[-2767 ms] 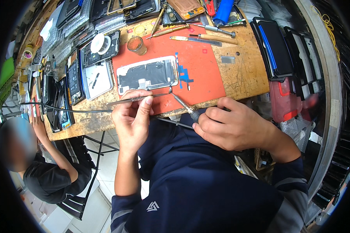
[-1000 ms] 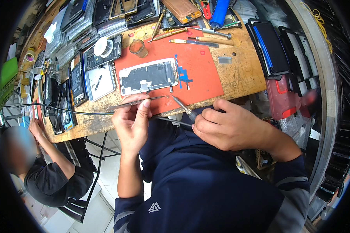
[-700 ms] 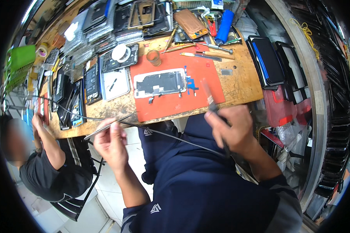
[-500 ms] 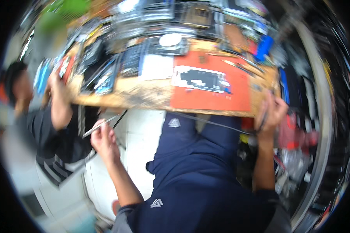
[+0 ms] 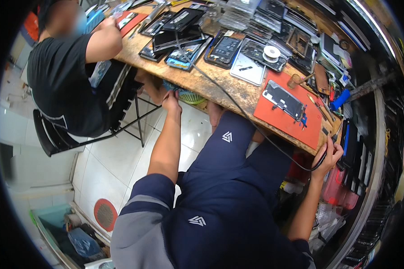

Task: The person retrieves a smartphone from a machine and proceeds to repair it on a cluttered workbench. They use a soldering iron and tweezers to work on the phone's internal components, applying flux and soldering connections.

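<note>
At the left a person in a black shirt (image 5: 63, 85) sits on a black chair (image 5: 46, 134) with thin metal legs, on a floor (image 5: 132, 159) of pale tiles, where a round red-edged disc (image 5: 105, 214) lies near a bin (image 5: 52, 229) holding a blue plastic bag (image 5: 84, 243). A green basket (image 5: 191, 97) shows beneath the scuffed wooden bench (image 5: 202, 86), on which a white spool (image 5: 271, 53) rests atop a dark device frame, near stacked plastic-wrapped packets (image 5: 239, 19). Farther right are a brown case (image 5: 321, 79), a bright blue roll (image 5: 340, 99) and a translucent red box (image 5: 333, 180).
</note>
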The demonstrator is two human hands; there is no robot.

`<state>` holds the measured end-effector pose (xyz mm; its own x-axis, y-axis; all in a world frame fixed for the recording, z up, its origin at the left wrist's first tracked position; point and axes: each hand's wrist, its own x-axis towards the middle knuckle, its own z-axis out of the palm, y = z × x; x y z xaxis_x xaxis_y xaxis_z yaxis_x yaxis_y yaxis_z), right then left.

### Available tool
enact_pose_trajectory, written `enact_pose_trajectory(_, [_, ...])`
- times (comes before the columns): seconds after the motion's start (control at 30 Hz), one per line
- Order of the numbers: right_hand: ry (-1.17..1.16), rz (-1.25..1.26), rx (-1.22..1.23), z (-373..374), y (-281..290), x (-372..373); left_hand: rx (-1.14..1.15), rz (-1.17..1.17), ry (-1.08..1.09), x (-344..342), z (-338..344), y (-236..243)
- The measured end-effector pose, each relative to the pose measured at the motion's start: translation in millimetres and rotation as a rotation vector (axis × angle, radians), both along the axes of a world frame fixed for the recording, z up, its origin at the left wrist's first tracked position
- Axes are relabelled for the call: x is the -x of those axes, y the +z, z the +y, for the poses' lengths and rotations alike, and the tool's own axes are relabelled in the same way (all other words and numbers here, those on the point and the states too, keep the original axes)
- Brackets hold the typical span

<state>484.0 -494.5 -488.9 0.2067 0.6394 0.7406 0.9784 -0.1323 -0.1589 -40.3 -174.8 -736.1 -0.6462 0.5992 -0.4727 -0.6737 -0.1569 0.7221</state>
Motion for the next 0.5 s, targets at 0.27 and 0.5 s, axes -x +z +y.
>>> enact_pose_trajectory(0.27, [-0.031,0.026,-0.022,-8,-8,24,0.221,0.398,-0.034,115,-116,-67])
enact_pose_trajectory(0.5, [0.041,0.124,-0.064,2,9,7,-0.148,1.197,0.019,120,-158,158])
